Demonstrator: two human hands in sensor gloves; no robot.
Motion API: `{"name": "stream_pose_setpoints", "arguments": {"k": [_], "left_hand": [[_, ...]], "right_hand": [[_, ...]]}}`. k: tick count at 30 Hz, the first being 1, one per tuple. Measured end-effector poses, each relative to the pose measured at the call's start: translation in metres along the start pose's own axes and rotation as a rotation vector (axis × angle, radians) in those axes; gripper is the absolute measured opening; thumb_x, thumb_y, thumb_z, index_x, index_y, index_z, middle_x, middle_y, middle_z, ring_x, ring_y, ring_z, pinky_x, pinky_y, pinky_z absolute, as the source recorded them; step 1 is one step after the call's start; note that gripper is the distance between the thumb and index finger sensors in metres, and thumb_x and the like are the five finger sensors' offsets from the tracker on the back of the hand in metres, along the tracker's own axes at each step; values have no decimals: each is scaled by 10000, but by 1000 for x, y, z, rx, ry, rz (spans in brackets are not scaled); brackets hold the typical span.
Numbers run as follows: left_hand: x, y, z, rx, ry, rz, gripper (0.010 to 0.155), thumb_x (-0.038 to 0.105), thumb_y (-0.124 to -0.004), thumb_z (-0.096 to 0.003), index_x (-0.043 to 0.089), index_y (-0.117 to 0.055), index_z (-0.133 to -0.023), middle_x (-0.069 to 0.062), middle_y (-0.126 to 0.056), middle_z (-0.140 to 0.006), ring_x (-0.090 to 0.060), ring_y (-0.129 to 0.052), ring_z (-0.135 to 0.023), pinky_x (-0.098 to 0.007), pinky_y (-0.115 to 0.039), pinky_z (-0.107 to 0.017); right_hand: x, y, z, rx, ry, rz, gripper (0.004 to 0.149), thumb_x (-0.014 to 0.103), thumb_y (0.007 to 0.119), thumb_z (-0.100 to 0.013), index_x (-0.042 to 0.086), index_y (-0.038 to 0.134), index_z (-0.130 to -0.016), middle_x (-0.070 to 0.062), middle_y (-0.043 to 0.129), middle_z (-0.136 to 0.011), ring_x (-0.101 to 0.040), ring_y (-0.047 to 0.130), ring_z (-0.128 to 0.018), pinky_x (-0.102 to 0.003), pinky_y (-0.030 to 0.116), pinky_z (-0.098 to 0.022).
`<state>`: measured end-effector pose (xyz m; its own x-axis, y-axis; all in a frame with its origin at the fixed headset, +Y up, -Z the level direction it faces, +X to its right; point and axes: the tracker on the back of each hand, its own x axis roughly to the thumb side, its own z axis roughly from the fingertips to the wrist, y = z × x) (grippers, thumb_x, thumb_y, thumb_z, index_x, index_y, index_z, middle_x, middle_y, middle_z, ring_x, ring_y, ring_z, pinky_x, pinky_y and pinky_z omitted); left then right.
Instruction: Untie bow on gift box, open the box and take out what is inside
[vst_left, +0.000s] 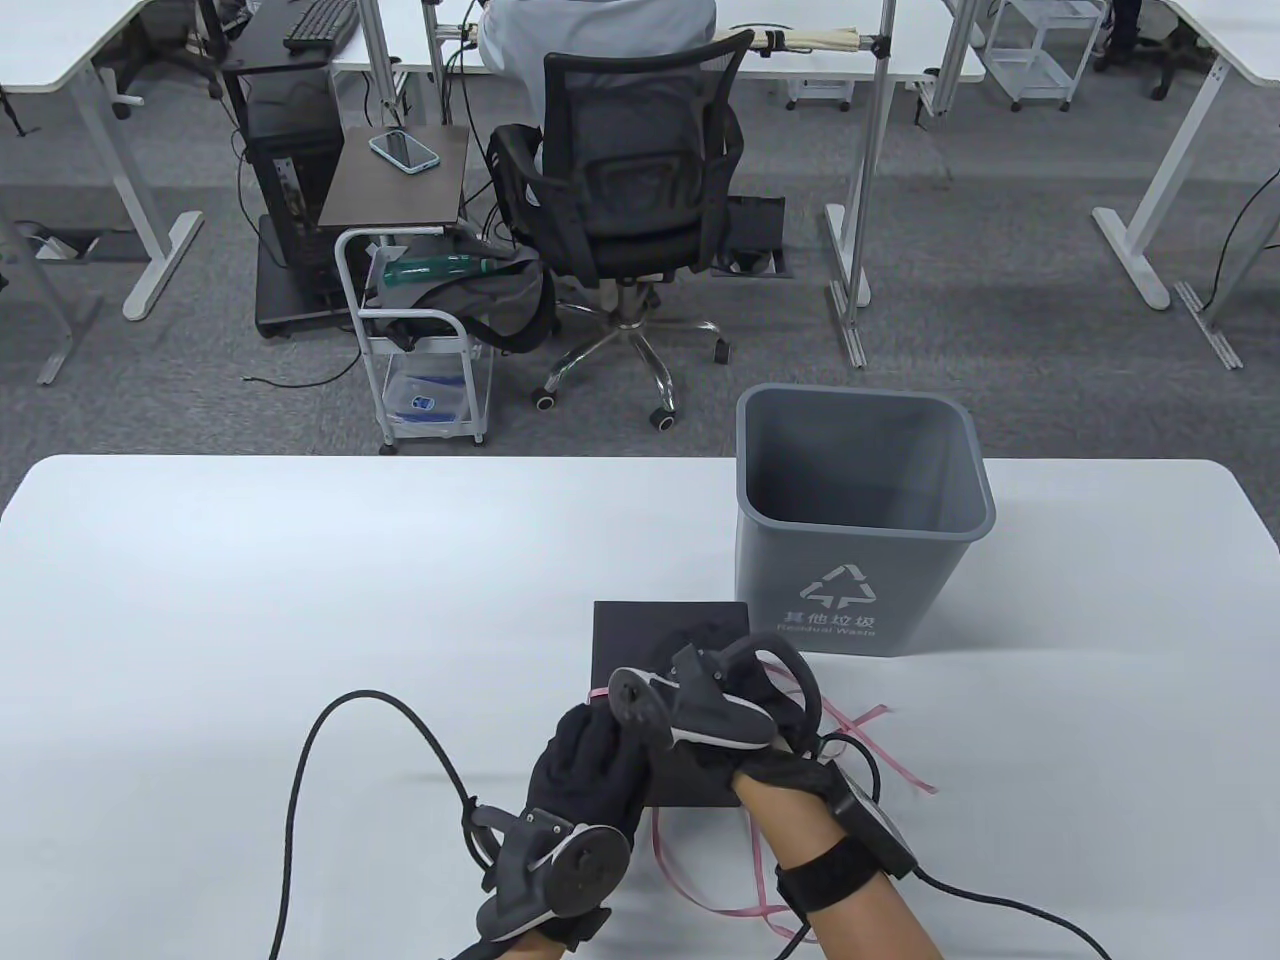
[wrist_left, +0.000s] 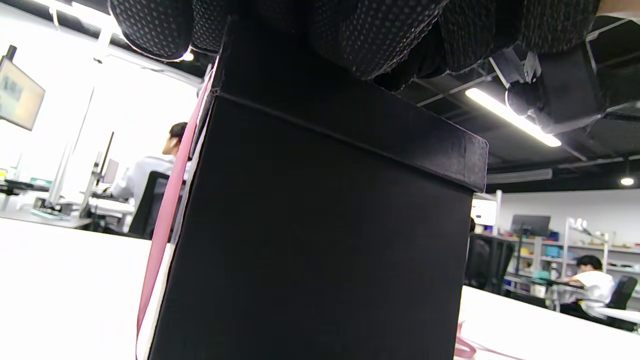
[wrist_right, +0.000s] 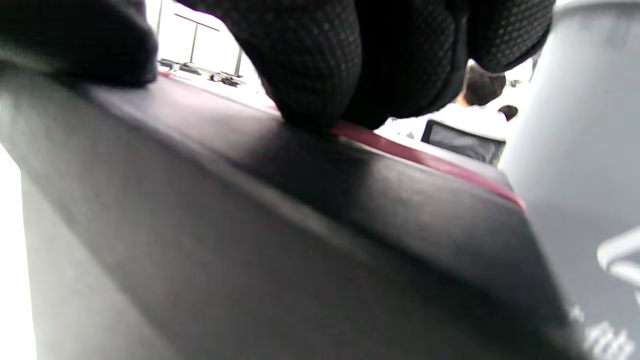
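A black gift box stands on the white table, near the front edge and just left of a grey bin. A loose pink ribbon trails over the table to its right and front. One strand still runs up the box's left side and across the lid. My left hand grips the box's near-left corner, its fingers curled over the lid's edge. My right hand arches over the lid, and its fingertips curl down onto the ribbon there. The box's lid is on.
A grey waste bin stands right behind the box, close to my right hand, and fills the right of the right wrist view. The left glove's black cable loops over the table at the front left. Beyond the table a person sits on an office chair.
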<state>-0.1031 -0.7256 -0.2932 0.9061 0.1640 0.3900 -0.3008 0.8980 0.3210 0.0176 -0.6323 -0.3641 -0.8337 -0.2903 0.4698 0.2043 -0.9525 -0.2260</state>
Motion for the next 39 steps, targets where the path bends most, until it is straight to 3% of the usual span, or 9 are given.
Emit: {"name": "stream_pose_setpoints", "arguments": {"k": [4,10,16,29,31,39], "left_hand": [[4,-1,1,-3,-7,-14,519,352,-714,-642,160,-648,-1120,-171,-585,-1186,-480,-562,-1046,-565,-619,-742],[8,-5,1,-37,-49,-46,554,363,-712,-641,212,-571,-1155,-148,-554,-1223,-481,-499,-1079,-590,-573,-759],[8,-2,0,-55,-34,-21,546,363,-707,-643,209,-583,-1152,-148,-557,-1225,-483,-498,-1080,-591,-572,-759],[7,0,1,-72,-24,9,542,359,-711,-642,210,-593,-1150,-143,-554,-1225,-480,-493,-1082,-575,-570,-767],[7,1,1,-74,-22,21,539,361,-709,-643,213,-595,-1149,-140,-553,-1226,-478,-491,-1085,-577,-568,-766],[7,2,0,-78,-14,28,535,360,-711,-642,212,-604,-1145,-139,-559,-1224,-476,-494,-1084,-567,-576,-767]], "right_hand": [[2,1,1,55,-6,66,387,238,806,-566,145,797,-942,-128,825,-864,-280,879,-651,-549,694,-637],[-6,0,1,76,0,-13,393,288,774,-592,160,743,-962,-120,769,-903,-306,831,-723,-565,634,-682],[-8,-14,5,-45,20,-2,384,324,804,-574,165,773,-922,-119,790,-877,-311,838,-698,-567,640,-669],[-6,-41,13,-166,44,115,363,333,782,-571,168,778,-894,-121,789,-862,-313,832,-685,-569,634,-668],[-8,-48,15,-253,67,126,353,342,779,-562,173,792,-872,-116,804,-842,-305,843,-663,-566,652,-652],[-25,-78,4,-312,191,158,352,337,784,-569,170,788,-880,-121,797,-852,-312,838,-670,-568,646,-653]]}}
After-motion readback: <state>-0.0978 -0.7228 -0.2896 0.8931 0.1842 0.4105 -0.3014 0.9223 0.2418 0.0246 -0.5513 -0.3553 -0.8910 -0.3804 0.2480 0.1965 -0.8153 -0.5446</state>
